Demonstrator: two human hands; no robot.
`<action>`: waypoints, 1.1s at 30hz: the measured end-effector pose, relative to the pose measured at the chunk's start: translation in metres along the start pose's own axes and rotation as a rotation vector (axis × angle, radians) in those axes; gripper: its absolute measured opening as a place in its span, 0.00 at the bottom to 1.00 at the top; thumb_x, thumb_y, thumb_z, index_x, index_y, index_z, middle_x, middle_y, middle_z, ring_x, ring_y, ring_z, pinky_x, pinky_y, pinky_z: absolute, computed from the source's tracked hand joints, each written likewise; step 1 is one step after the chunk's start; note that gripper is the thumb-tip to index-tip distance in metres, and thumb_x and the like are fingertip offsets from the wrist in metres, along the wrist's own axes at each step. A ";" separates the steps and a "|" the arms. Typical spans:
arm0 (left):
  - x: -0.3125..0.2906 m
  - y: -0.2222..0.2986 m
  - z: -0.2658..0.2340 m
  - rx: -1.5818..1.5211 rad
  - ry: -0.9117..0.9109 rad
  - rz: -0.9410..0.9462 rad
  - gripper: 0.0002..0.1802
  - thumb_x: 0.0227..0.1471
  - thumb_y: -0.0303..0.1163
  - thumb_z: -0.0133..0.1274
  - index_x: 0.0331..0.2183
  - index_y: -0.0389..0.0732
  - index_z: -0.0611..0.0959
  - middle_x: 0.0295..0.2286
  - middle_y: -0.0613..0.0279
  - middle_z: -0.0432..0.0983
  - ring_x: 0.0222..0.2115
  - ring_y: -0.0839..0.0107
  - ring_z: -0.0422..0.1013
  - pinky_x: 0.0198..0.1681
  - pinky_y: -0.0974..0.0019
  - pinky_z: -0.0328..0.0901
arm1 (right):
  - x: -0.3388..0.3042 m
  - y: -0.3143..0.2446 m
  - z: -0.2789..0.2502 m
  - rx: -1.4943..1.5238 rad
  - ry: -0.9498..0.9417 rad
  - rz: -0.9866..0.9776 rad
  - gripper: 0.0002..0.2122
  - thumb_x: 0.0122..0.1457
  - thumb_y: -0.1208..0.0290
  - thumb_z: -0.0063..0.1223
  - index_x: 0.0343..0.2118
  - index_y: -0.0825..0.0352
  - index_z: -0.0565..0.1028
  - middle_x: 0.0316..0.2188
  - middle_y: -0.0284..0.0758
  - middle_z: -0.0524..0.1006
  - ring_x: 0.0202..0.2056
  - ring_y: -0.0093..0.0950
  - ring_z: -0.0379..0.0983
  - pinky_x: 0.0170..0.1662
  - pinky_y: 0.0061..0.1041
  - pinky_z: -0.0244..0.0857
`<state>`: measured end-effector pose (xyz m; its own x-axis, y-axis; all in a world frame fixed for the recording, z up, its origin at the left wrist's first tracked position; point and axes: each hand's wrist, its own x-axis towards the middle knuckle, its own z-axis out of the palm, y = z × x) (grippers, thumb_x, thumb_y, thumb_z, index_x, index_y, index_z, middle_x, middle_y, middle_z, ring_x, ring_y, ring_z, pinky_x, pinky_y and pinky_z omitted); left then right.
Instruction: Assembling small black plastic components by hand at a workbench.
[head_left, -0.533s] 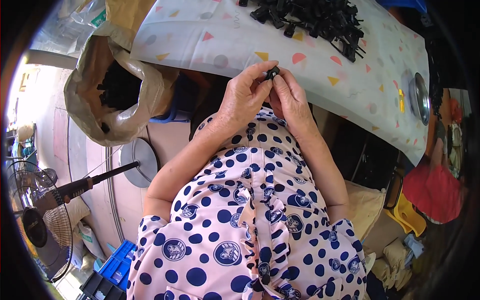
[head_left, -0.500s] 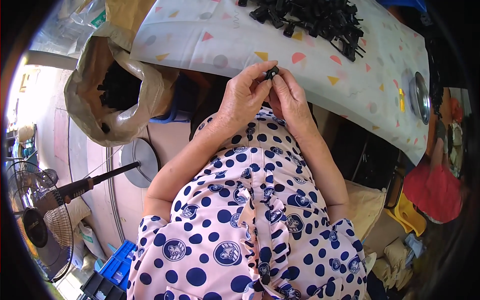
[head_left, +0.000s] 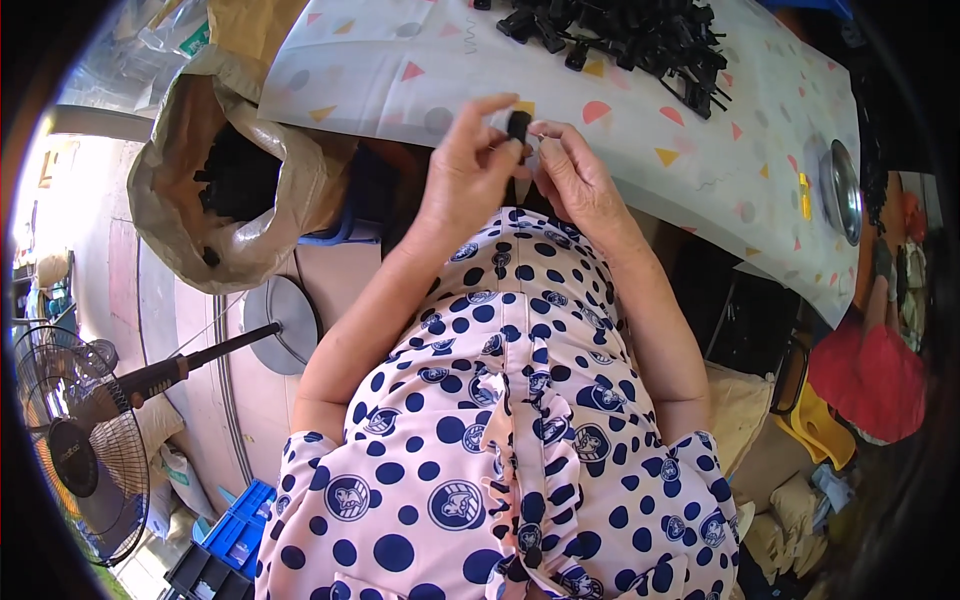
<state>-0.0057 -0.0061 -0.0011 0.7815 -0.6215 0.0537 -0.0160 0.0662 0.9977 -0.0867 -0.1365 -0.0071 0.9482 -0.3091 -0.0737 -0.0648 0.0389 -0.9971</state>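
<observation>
Component (head_left: 519,124), small and black, sits pinched between the thumb and fingers of the left hand (head_left: 463,172); at its four o'clock the right hand (head_left: 578,178) has narrowly bunched fingertips, whether gripping anything I cannot tell. Toward two o'clock a heap of black parts (head_left: 630,42) lies on the patterned tabletop (head_left: 375,75); at nine, an open sack (head_left: 300,190).

A heap of parts (head_left: 625,45) lies on the table (head_left: 700,165) beyond the hands (head_left: 465,175), sack (head_left: 300,190) left, dish (head_left: 846,192) right.

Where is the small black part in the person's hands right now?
In the head view, the small black part is at upper centre, in the left hand, just left of the right hand.
</observation>
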 end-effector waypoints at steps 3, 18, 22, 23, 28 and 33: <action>0.001 0.012 -0.017 -0.200 -0.034 -0.098 0.21 0.57 0.21 0.44 0.52 0.41 0.67 0.33 0.58 0.77 0.29 0.76 0.75 0.28 0.77 0.67 | 0.002 0.007 -0.001 0.005 -0.016 -0.001 0.12 0.65 0.64 0.43 0.45 0.65 0.69 0.20 0.24 0.68 0.15 0.11 0.55 0.17 0.10 0.46; -0.004 0.004 -0.005 -0.463 -0.273 -0.273 0.20 0.57 0.21 0.44 0.53 0.37 0.70 0.33 0.61 0.74 0.28 0.76 0.73 0.32 0.78 0.69 | 0.006 0.004 -0.023 0.438 -0.204 0.174 0.08 0.60 0.66 0.53 0.37 0.64 0.72 0.18 0.21 0.66 0.13 0.11 0.53 0.15 0.10 0.42; -0.004 0.006 -0.004 0.033 -0.325 -0.169 0.22 0.54 0.20 0.46 0.51 0.38 0.71 0.31 0.60 0.74 0.26 0.76 0.74 0.29 0.77 0.68 | 0.003 0.006 -0.020 0.350 -0.148 0.137 0.08 0.59 0.66 0.54 0.36 0.64 0.73 0.20 0.20 0.67 0.15 0.09 0.54 0.16 0.09 0.43; -0.004 0.005 -0.003 0.031 -0.323 -0.168 0.22 0.54 0.20 0.46 0.51 0.38 0.71 0.31 0.60 0.74 0.26 0.76 0.74 0.29 0.77 0.68 | 0.003 0.010 -0.021 0.295 -0.151 0.134 0.08 0.60 0.66 0.53 0.35 0.64 0.73 0.21 0.19 0.67 0.17 0.09 0.55 0.17 0.10 0.45; -0.007 0.000 0.000 0.109 -0.273 -0.101 0.24 0.52 0.17 0.45 0.52 0.38 0.67 0.30 0.64 0.73 0.27 0.80 0.71 0.29 0.78 0.67 | -0.004 0.016 -0.009 0.230 -0.075 0.060 0.08 0.63 0.66 0.47 0.35 0.66 0.72 0.23 0.20 0.68 0.22 0.10 0.57 0.23 0.10 0.50; -0.004 -0.004 -0.007 0.137 -0.236 -0.084 0.20 0.52 0.16 0.45 0.48 0.38 0.68 0.29 0.63 0.73 0.26 0.80 0.72 0.29 0.77 0.68 | -0.012 -0.001 -0.001 -0.066 -0.129 0.045 0.11 0.66 0.65 0.40 0.36 0.68 0.70 0.24 0.24 0.66 0.24 0.12 0.57 0.26 0.10 0.52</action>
<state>-0.0043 0.0019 -0.0059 0.6172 -0.7859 -0.0370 -0.0542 -0.0894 0.9945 -0.0984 -0.1342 -0.0056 0.9757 -0.1832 -0.1202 -0.1248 -0.0138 -0.9921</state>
